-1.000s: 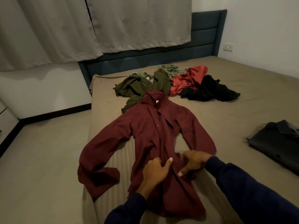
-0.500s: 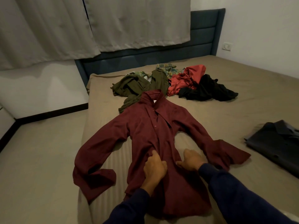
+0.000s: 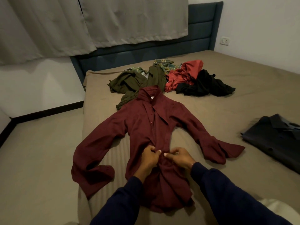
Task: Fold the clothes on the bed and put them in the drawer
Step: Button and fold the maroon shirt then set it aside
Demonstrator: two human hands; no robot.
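A maroon long-sleeved shirt (image 3: 146, 127) lies face up on the bed (image 3: 243, 98), collar away from me and both sleeves spread out. My left hand (image 3: 150, 157) and my right hand (image 3: 178, 157) meet at the button placket near the shirt's middle, and each pinches the fabric between thumb and fingers. Behind the collar lies a heap of unfolded clothes: an olive garment (image 3: 129, 82), a green plaid one (image 3: 164, 64), a red one (image 3: 183, 75) and a black one (image 3: 206, 86). No drawer is in view.
A folded dark shirt (image 3: 276, 140) rests at the bed's right side. The blue headboard (image 3: 203, 26) and grey curtains (image 3: 113, 21) stand behind the bed. Bare floor (image 3: 37, 151) runs along the bed's left edge. A wall socket (image 3: 224, 41) is at the right.
The shirt's right sleeve has been spread outward to the right. My right hand came back from it to the placket, and both hands now pinch the fabric at the middle.
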